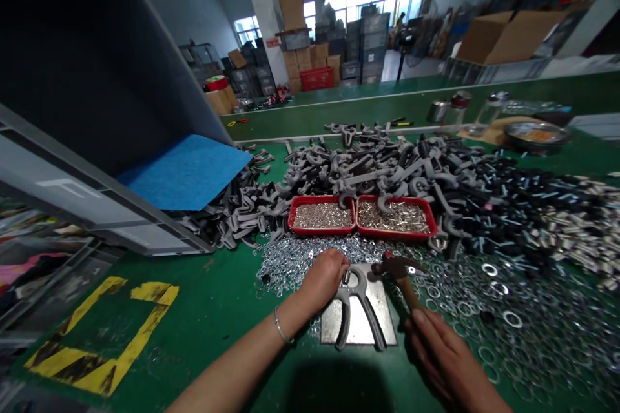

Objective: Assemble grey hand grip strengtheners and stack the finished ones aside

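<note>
My left hand [323, 277] is closed, pinching a small metal piece at the top of a grey forked clamp part [357, 306]. That part lies on a flat steel plate [380, 326] on the green table. My right hand [443, 358] is wrapped round the wooden handle of a hammer [398, 269]. The hammer's head hovers just right of the clamp's top. Loose metal washers [484, 297] lie all around the plate.
Two red trays [362, 201] of small metal bits stand behind the plate. Beyond them lies a big heap of grey clamp parts [378, 164]; black-and-silver pieces [547, 213] spread right. A tipped grey bin [97, 103] with a blue sheet [186, 171] stands at left.
</note>
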`<state>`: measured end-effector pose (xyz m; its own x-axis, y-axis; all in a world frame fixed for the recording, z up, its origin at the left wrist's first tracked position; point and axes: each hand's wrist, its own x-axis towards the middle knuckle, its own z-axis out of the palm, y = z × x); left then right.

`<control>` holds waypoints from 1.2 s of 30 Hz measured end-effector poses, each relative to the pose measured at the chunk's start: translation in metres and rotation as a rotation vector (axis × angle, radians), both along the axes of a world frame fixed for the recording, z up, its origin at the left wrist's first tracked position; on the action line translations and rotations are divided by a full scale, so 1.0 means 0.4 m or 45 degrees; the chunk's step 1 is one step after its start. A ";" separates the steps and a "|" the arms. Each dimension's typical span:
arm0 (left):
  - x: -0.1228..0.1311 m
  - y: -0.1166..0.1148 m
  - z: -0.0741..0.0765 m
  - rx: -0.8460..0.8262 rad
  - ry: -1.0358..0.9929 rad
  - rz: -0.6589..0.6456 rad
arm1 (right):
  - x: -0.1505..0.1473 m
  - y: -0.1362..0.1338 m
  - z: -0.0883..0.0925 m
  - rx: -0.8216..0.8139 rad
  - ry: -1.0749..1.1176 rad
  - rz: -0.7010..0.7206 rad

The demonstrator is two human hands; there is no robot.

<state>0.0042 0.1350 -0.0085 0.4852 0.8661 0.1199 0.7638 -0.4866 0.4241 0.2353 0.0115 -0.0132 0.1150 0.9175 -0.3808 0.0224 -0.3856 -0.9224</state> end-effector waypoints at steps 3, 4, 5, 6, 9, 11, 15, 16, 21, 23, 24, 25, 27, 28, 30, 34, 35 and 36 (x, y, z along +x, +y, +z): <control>0.004 -0.005 -0.019 0.087 0.071 -0.077 | 0.001 -0.002 0.006 0.033 -0.122 0.116; 0.005 -0.006 -0.025 0.108 0.089 -0.104 | 0.002 -0.002 0.006 0.048 -0.151 0.151; 0.005 -0.006 -0.029 0.124 0.103 -0.127 | 0.005 0.000 0.006 0.060 -0.167 0.171; 0.004 -0.007 -0.031 0.137 0.115 -0.142 | 0.010 0.003 0.007 0.070 -0.184 0.193; -0.011 -0.021 -0.021 0.204 0.077 -0.075 | 0.029 0.029 0.043 0.096 -0.345 0.387; -0.028 -0.047 -0.004 0.250 -0.004 0.018 | 0.036 0.054 0.097 0.158 -0.520 0.579; -0.062 -0.115 0.023 0.180 -0.029 0.030 | 0.018 0.109 0.193 0.362 -0.766 0.690; -0.067 -0.127 0.024 0.150 0.006 0.004 | 0.008 0.124 0.198 0.387 -0.832 0.699; -0.064 -0.134 0.018 0.080 0.232 -0.040 | -0.023 0.194 0.136 0.219 -1.025 0.946; -0.060 -0.127 0.019 0.070 0.270 -0.038 | -0.023 0.206 0.119 0.231 -0.979 0.910; -0.060 -0.125 0.020 0.066 0.272 -0.038 | -0.020 0.207 0.117 0.245 -0.985 0.870; -0.060 -0.124 0.021 0.066 0.269 -0.038 | -0.017 0.205 0.118 0.249 -1.011 0.840; -0.062 -0.124 0.022 0.078 0.262 -0.033 | -0.010 0.192 0.126 0.234 -1.034 0.856; -0.064 -0.124 0.021 0.086 0.261 -0.030 | -0.006 0.183 0.131 0.232 -1.001 0.878; -0.067 -0.123 0.017 0.101 0.272 -0.031 | 0.002 0.157 0.139 0.260 -0.850 0.896; -0.061 -0.113 0.006 0.131 0.288 -0.069 | 0.018 0.102 0.133 0.163 -0.730 0.777; -0.059 -0.110 0.005 0.139 0.282 -0.089 | 0.023 0.094 0.126 0.109 -0.715 0.770; -0.059 -0.108 0.006 0.143 0.274 -0.113 | 0.029 0.088 0.117 0.062 -0.677 0.766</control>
<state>-0.0194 0.0917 -0.0060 0.5835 0.8061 0.0983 0.7829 -0.5906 0.1959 0.2468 0.0466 0.0335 -0.2497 0.8941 -0.3717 0.6542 -0.1272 -0.7455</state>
